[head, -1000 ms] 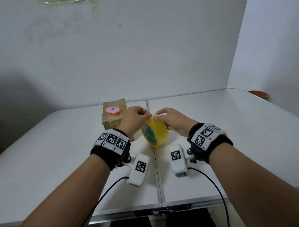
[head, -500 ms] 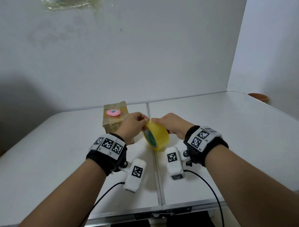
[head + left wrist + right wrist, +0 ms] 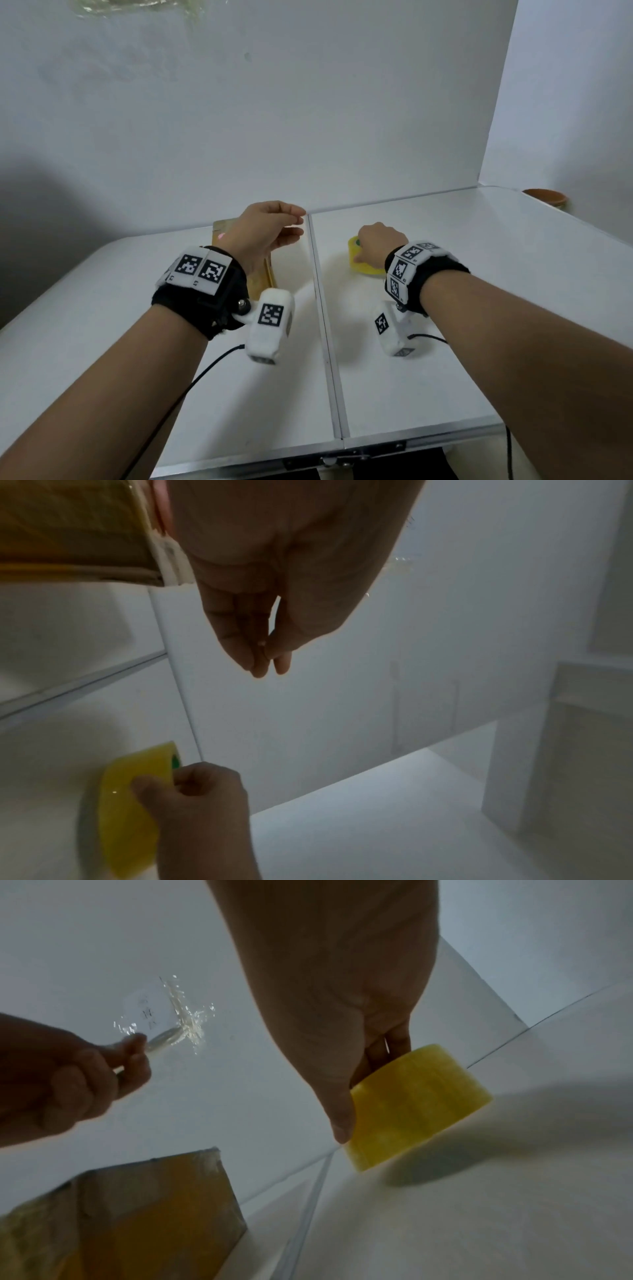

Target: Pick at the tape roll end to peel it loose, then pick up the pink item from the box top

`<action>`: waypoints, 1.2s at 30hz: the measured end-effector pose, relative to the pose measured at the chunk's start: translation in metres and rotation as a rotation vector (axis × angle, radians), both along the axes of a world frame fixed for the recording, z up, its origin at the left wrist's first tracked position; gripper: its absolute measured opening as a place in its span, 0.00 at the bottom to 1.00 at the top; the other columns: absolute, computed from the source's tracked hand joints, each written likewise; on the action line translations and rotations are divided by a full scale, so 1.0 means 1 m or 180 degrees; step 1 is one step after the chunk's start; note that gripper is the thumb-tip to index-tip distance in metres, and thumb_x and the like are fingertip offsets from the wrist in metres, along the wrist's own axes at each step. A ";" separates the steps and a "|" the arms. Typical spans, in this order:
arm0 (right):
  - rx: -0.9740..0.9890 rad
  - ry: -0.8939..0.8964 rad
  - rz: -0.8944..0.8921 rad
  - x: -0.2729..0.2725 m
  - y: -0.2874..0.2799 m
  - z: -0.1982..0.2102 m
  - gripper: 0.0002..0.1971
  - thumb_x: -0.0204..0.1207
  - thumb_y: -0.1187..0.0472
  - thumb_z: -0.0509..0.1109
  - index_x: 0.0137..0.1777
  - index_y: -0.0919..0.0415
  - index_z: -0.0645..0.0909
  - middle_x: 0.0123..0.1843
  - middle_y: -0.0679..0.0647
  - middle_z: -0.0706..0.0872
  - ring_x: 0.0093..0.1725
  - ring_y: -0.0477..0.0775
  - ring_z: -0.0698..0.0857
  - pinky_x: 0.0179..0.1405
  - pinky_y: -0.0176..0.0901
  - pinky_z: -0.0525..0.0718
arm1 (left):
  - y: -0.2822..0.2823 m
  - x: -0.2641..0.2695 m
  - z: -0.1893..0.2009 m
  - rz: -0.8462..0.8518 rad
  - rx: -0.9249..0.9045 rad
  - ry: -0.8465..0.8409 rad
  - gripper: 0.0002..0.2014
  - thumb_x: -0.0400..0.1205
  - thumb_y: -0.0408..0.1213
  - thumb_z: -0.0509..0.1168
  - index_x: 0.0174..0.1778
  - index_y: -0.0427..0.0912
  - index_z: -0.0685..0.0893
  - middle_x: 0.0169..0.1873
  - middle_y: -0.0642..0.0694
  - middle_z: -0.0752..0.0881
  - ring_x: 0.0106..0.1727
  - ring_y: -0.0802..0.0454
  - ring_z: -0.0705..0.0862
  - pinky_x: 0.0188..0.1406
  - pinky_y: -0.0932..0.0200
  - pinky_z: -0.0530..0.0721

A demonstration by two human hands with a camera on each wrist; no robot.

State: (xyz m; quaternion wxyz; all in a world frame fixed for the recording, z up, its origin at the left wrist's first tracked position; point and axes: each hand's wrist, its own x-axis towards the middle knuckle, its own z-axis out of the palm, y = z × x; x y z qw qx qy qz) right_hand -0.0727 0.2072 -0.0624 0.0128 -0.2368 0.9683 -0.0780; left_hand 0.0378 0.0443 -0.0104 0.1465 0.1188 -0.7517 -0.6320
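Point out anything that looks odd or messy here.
A crumpled patch of clear tape is stuck high on the wall. The cardboard box looks worn, with ragged tape along its edges. Nothing is spilled.

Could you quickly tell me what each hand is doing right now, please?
Left hand: pinching a clear tape strip.
Right hand: gripping the yellow tape roll.

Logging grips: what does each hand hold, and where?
Right hand grips the yellow tape roll by its outer band. Left hand pinches a clear tape strip's end.

Yellow tape roll (image 3: 363,257), brown box (image 3: 261,279), seemingly pink sticker (image 3: 222,235).
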 end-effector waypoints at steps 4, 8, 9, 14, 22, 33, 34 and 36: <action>0.0116 -0.0081 0.0008 -0.005 -0.002 -0.006 0.10 0.76 0.58 0.72 0.48 0.66 0.84 0.50 0.63 0.86 0.43 0.63 0.83 0.41 0.45 0.78 | -0.006 -0.001 0.000 0.0010 0.0301 -0.0015 0.10 0.84 0.24 0.61 0.44 0.39 0.85 0.41 0.45 0.85 0.37 0.53 0.84 0.34 0.68 0.87; 0.0149 -0.0365 -0.0072 -0.010 -0.003 -0.013 0.18 0.76 0.55 0.73 0.31 0.62 0.71 0.45 0.60 0.80 0.43 0.60 0.78 0.42 0.43 0.75 | -0.011 -0.001 -0.001 0.0082 0.0627 0.0168 0.10 0.83 0.23 0.61 0.45 0.39 0.86 0.41 0.45 0.86 0.36 0.54 0.85 0.34 0.67 0.87; 0.0110 -0.0419 -0.0083 -0.010 -0.004 -0.012 0.18 0.77 0.53 0.73 0.33 0.63 0.72 0.46 0.60 0.81 0.45 0.60 0.78 0.43 0.44 0.74 | -0.013 0.000 -0.001 0.0101 0.0700 0.0215 0.10 0.83 0.23 0.62 0.45 0.39 0.86 0.41 0.45 0.86 0.36 0.54 0.85 0.35 0.67 0.87; -0.0647 -0.0162 0.0021 -0.002 -0.022 0.013 0.21 0.81 0.47 0.66 0.53 0.68 0.81 0.58 0.61 0.87 0.54 0.63 0.85 0.51 0.49 0.82 | -0.034 0.009 0.001 0.0243 0.0445 0.0256 0.12 0.83 0.23 0.60 0.44 0.41 0.86 0.42 0.47 0.85 0.37 0.55 0.85 0.35 0.67 0.86; -0.1459 -0.0038 0.0899 0.043 -0.109 0.052 0.11 0.79 0.60 0.64 0.55 0.57 0.86 0.60 0.56 0.88 0.61 0.60 0.86 0.63 0.53 0.84 | -0.104 0.045 0.001 0.0883 0.0433 0.0393 0.13 0.83 0.23 0.58 0.43 0.43 0.85 0.39 0.49 0.84 0.39 0.55 0.84 0.40 0.65 0.83; -0.1111 -0.0472 0.0878 0.060 -0.166 0.045 0.23 0.77 0.47 0.71 0.62 0.66 0.84 0.61 0.60 0.87 0.65 0.61 0.83 0.61 0.47 0.80 | -0.156 0.084 -0.036 0.1232 0.0703 0.0166 0.13 0.83 0.22 0.57 0.45 0.41 0.84 0.41 0.48 0.82 0.40 0.54 0.84 0.39 0.65 0.83; -0.1088 -0.0455 0.0846 0.059 -0.169 0.043 0.20 0.76 0.48 0.72 0.55 0.67 0.87 0.54 0.61 0.89 0.61 0.63 0.85 0.56 0.47 0.82 | -0.157 0.085 -0.038 0.1227 0.0698 0.0151 0.13 0.83 0.22 0.57 0.45 0.41 0.84 0.41 0.48 0.83 0.40 0.54 0.84 0.40 0.65 0.83; -0.1070 -0.0415 0.0787 0.057 -0.171 0.041 0.18 0.74 0.50 0.74 0.51 0.66 0.89 0.52 0.62 0.88 0.59 0.63 0.85 0.55 0.48 0.84 | -0.158 0.084 -0.040 0.1210 0.0685 0.0145 0.13 0.83 0.22 0.57 0.47 0.41 0.84 0.41 0.48 0.82 0.40 0.54 0.83 0.41 0.65 0.83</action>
